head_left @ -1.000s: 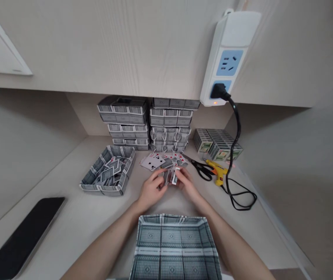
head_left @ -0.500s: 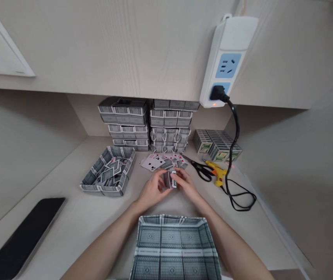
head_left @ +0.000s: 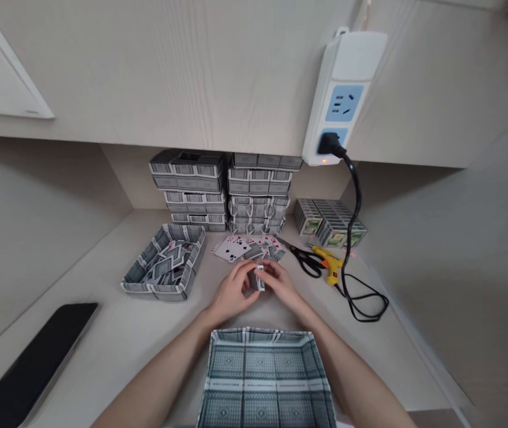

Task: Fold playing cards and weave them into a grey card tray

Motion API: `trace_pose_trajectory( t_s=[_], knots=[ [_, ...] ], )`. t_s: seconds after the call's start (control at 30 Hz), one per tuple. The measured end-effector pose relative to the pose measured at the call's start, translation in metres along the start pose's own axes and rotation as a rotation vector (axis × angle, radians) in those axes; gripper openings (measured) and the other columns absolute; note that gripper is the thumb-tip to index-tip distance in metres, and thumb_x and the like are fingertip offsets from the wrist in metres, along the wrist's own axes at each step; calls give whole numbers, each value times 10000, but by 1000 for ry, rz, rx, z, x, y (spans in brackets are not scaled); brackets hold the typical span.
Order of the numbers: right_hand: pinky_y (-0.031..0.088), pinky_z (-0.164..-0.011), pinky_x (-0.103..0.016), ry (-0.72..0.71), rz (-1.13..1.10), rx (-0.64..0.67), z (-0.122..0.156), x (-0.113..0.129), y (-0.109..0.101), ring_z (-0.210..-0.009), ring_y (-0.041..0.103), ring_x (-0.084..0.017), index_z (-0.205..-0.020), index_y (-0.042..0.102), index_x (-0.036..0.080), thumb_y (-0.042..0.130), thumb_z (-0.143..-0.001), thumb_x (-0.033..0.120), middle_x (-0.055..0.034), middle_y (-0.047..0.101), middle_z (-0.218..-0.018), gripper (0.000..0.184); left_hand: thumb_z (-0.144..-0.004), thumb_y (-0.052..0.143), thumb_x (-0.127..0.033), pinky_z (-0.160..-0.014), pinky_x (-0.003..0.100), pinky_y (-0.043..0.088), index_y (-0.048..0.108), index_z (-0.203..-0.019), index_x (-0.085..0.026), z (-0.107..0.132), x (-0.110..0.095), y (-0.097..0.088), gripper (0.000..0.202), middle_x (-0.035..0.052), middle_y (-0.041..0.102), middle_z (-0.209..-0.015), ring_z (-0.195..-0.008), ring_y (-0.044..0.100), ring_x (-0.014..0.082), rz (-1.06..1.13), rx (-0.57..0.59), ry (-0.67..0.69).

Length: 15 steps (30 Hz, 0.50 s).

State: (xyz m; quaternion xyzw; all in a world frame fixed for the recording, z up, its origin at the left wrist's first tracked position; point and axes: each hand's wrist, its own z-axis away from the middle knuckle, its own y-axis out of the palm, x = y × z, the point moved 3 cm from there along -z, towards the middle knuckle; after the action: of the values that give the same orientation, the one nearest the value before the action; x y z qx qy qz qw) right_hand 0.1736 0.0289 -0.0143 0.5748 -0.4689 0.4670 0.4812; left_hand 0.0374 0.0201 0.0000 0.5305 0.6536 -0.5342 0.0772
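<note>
Between my two hands, a small folded playing card (head_left: 259,279) stands on edge above the table; its exact fold is too small to make out. My left hand (head_left: 233,289) is closed on its left side with bent fingers and thumb. My right hand (head_left: 279,280) pinches it from the right. Just beyond my fingertips lie loose playing cards (head_left: 233,248), some face up and some back up. In front of me, between my forearms, is a large open box made of playing cards (head_left: 262,361).
At left, a card-built tray (head_left: 185,286) holds several folded cards, near a black flat object (head_left: 40,356). Stacked card boxes (head_left: 259,205) stand behind. To the right are scissors (head_left: 309,261), a yellow glue gun (head_left: 331,261) with its cord, and packs of cards (head_left: 331,221). A power strip (head_left: 347,77) hangs above.
The folded card has shifted and turned slightly between my fingers, and my right thumb has moved a little up and left. Both hands still hold it. The view has shifted slightly.
</note>
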Motion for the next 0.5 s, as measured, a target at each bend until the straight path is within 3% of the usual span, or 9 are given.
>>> trace_pose_trajectory(
  t_s=[0.23, 0.33, 0.4, 0.5],
  knots=[
    [427, -624, -263, 32, -17, -13, 1, 1, 3, -709, 540, -144, -889, 545, 191, 664, -589, 343, -5, 572, -762, 357, -666, 536, -151, -659, 284, 499, 354, -1175, -234, 1, 3, 1, 547, 87, 378, -1189, -638, 505, 73, 29, -11, -10],
    [418, -583, -251, 52, -49, -20, 1, 0, 4, -660, 531, -132, -888, 544, 197, 678, -573, 332, 13, 553, -714, 369, -646, 527, -114, -813, 341, 456, 363, -1183, -221, -1, 1, 0, 572, 87, 387, -1190, -902, 512, 164, -12, -41, 21],
    [419, -594, -253, 46, -54, -10, 1, -2, 4, -666, 531, -130, -886, 543, 195, 683, -569, 321, 12, 554, -720, 368, -635, 527, -102, -918, 379, 383, 366, -1188, -212, -1, 0, 0, 587, 86, 389, -1195, -1082, 413, 212, -44, -53, 50],
    [422, -641, -265, 33, -54, 15, 0, -4, 4, -700, 537, -132, -893, 539, 192, 675, -581, 317, 1, 569, -763, 362, -653, 522, -117, -959, 385, 343, 361, -1200, -205, -1, -2, 0, 576, 86, 387, -1207, -1146, 352, 216, -55, -39, 75]
  ],
)
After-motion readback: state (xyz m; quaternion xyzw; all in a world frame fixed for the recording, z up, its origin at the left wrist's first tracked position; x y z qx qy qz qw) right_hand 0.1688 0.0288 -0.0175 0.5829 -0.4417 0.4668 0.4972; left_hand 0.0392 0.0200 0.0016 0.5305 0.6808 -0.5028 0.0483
